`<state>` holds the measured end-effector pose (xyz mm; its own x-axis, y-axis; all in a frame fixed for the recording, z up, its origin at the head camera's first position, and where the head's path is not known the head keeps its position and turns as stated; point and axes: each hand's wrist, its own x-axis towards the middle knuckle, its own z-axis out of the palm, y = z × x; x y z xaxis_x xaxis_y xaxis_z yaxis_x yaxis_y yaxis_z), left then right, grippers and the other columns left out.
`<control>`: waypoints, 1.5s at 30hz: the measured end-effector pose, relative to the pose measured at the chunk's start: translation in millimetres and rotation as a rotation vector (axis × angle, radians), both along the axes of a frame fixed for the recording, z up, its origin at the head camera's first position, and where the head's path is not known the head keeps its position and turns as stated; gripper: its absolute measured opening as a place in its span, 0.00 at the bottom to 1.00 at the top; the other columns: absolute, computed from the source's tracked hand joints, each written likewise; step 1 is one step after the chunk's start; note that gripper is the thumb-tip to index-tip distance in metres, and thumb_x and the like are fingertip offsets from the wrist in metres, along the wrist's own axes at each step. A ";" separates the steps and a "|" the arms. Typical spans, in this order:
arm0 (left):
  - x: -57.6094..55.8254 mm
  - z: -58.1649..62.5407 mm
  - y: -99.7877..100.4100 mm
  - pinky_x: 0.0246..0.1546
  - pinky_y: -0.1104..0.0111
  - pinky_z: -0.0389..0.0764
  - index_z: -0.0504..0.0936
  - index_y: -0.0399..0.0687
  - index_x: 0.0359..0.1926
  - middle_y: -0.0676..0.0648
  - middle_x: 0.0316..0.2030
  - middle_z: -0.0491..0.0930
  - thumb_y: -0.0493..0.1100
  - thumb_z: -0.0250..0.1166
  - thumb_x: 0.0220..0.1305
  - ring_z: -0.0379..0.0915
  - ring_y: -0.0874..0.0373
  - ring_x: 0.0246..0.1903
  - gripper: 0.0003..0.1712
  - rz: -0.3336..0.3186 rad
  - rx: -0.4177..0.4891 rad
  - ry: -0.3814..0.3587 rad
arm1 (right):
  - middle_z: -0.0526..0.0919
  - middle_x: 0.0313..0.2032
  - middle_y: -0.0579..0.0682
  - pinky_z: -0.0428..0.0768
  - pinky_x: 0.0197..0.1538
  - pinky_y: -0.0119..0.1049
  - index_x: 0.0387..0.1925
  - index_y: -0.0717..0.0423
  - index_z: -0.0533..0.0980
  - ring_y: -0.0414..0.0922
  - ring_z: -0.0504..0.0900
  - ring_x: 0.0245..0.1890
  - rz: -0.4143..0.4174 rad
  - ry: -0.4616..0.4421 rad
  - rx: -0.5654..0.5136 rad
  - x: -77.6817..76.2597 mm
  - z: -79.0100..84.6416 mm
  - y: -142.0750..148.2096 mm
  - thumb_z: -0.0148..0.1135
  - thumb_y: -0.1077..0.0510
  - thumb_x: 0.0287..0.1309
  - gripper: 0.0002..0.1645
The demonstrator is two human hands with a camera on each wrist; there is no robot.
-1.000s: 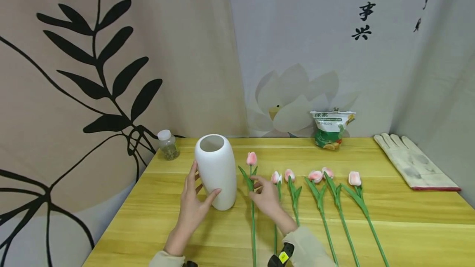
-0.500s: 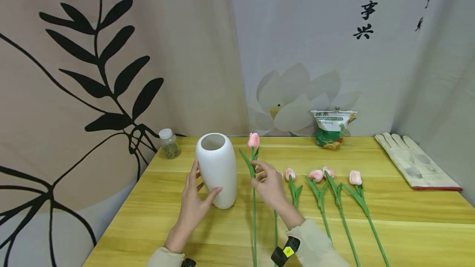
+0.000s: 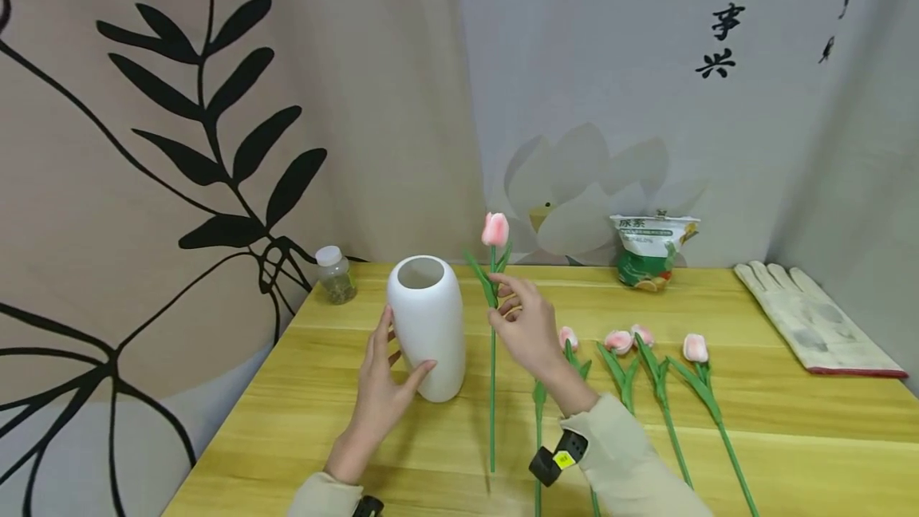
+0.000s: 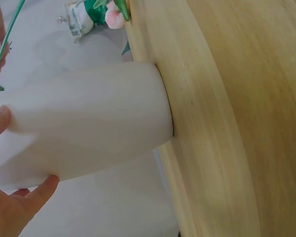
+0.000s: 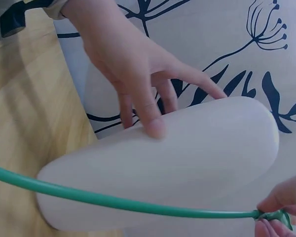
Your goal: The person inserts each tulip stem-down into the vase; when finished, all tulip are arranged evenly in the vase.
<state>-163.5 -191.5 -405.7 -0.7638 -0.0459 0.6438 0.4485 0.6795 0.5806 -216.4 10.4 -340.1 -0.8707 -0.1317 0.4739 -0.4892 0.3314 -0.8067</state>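
I have the left hand (image 3: 380, 381) spread round the white vase (image 3: 429, 333), thumb on its front, fingers along its left side. The right hand (image 3: 527, 317) holds one pink tulip (image 3: 493, 357) in a narrow pinch where the leaves meet the stem, below the bloom.

I judge that everything turns on stem against rim. The tulip stands nearly upright, bloom up, just right of the vase and apart from it, the two long axes roughly parallel. The vase's open mouth lies to the right hand's left, while the stem's lower end reaches well below that rim; whether it touches the wooden table (image 3: 273, 437), I cannot tell. The left hand is nearer the vase; both vase and tulip lie between the hands.

Right of the held tulip, five more tulips (image 3: 659, 377) lie on the table, one bloom hidden from me. Farther back I see a capped jar (image 3: 336, 278), a pouch (image 3: 649, 258) and a glove (image 3: 818, 321).
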 end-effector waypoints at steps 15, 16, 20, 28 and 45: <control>0.2 -0.7 1.1 0.43 0.58 0.81 0.43 0.52 0.69 0.38 0.60 0.58 0.40 0.70 0.45 0.66 0.42 0.53 0.56 0.009 -0.001 -0.018 | 0.73 0.36 0.57 0.81 0.31 0.29 0.50 0.58 0.73 0.46 0.78 0.30 0.018 0.233 -0.060 -2.8 57.7 4.6 0.61 0.68 0.48 0.23; 0.3 -0.7 1.1 0.43 0.57 0.81 0.42 0.52 0.69 0.38 0.60 0.59 0.40 0.70 0.45 0.66 0.41 0.53 0.56 0.008 0.000 -0.020 | 0.73 0.36 0.57 0.81 0.31 0.28 0.50 0.58 0.73 0.45 0.78 0.29 0.014 0.253 -0.071 -3.6 64.9 4.6 0.61 0.67 0.48 0.23; 0.5 0.0 1.3 0.43 0.57 0.81 0.43 0.52 0.69 0.38 0.60 0.59 0.40 0.70 0.45 0.66 0.41 0.53 0.56 0.008 0.006 -0.023 | 0.73 0.35 0.58 0.79 0.31 0.23 0.50 0.59 0.72 0.45 0.78 0.29 0.012 0.314 -0.114 -5.6 94.8 5.0 0.62 0.67 0.48 0.24; 0.3 1.3 1.3 0.43 0.56 0.81 0.43 0.51 0.69 0.37 0.60 0.58 0.39 0.70 0.45 0.66 0.41 0.53 0.56 0.007 0.001 -0.018 | 0.72 0.35 0.57 0.78 0.29 0.22 0.50 0.62 0.71 0.40 0.76 0.29 0.005 0.454 -0.263 -3.3 146.9 6.9 0.61 0.70 0.46 0.24; 0.9 0.7 0.9 0.44 0.58 0.81 0.44 0.52 0.69 0.37 0.61 0.57 0.39 0.70 0.45 0.66 0.41 0.53 0.55 -0.001 0.026 -0.038 | 0.71 0.37 0.57 0.79 0.32 0.24 0.50 0.63 0.68 0.41 0.76 0.31 -0.108 0.527 -0.411 -6.2 157.4 3.1 0.61 0.66 0.49 0.24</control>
